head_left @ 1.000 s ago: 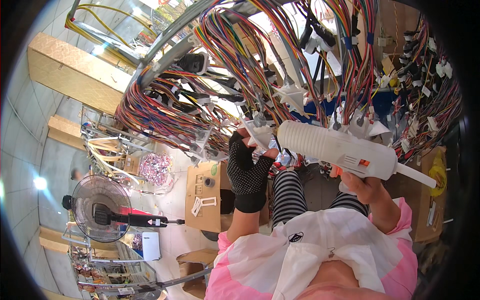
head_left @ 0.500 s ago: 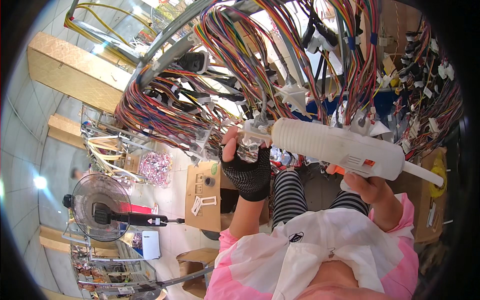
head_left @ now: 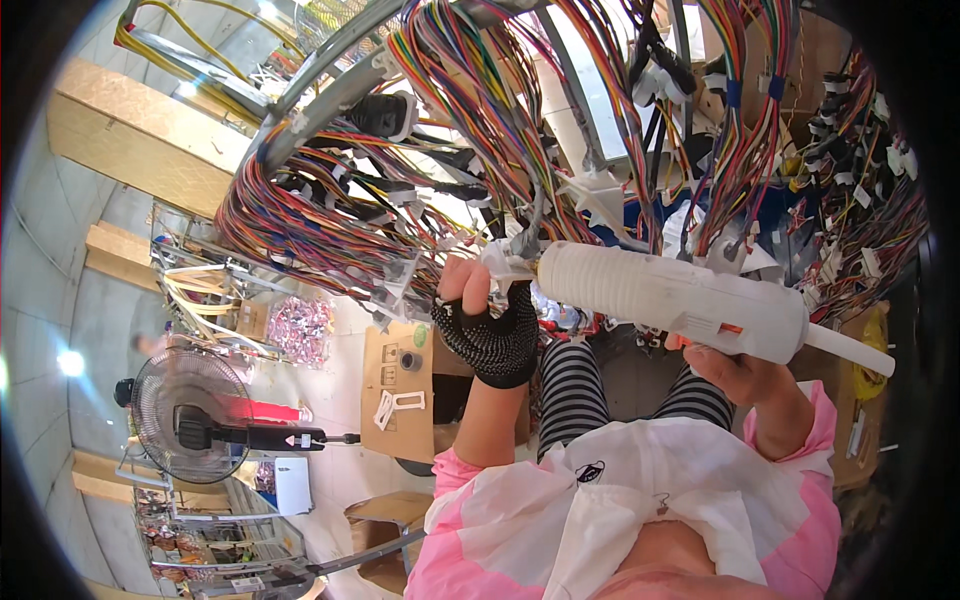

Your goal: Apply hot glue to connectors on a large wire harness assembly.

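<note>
Right hand [head_left: 742,376] grips glue gun [head_left: 670,300], pointing at white piece [head_left: 505,260] left hand [head_left: 488,328] pinches

the head camera (wide fisheye) looks down, near the glue gun [head_left: 668,300].

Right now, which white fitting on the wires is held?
The fitting at the nozzle end of the glue gun, in the gloved left hand; neighbouring fittings hang untouched by either hand.
</note>
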A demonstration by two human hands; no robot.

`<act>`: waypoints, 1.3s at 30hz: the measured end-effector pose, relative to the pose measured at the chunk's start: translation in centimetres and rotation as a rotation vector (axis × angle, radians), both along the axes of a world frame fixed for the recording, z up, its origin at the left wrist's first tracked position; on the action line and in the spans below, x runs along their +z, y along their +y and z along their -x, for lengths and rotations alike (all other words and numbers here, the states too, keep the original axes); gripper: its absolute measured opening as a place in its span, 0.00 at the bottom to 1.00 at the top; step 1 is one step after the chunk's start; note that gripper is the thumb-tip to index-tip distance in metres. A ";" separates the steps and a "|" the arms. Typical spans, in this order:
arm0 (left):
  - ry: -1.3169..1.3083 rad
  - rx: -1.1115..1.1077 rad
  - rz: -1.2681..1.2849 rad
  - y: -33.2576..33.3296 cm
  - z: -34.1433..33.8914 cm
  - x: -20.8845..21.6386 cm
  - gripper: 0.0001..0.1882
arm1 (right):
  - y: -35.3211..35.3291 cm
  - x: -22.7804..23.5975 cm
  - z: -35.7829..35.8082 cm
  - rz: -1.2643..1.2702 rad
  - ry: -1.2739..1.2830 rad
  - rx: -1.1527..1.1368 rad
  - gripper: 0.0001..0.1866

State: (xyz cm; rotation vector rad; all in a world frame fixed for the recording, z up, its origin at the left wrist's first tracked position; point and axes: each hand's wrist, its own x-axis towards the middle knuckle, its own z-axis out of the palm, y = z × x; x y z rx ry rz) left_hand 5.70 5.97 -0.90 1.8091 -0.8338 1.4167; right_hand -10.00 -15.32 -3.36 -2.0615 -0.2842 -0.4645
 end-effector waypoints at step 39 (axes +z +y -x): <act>0.207 -0.142 -0.106 2.2 2.2 0.3 0.12 | 1.2 1.3 -1.2 -0.641 -0.169 0.278 0.19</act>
